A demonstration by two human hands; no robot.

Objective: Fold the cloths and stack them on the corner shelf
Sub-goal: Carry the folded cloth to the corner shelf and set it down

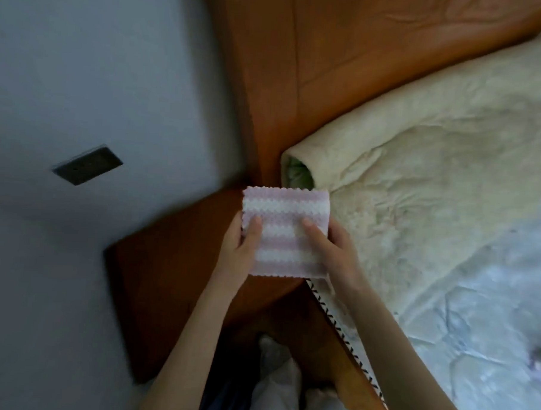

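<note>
Above the corner shelf [167, 277], folded pink-and-white cloth [285, 230] held flat.
Gripped on both sides: left hand [241, 250] and right hand [332, 248], thumbs on top.

Cloth over shelf corner
Folded cloth [285, 231] at centre; corner shelf [173, 281] at 8 o'clock, bed [448, 212] at 3, headboard [347, 59] at 12.

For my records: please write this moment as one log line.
stage: carrying | both hands hold folded pink-white cloth | above wooden corner shelf | not yet placed
</note>
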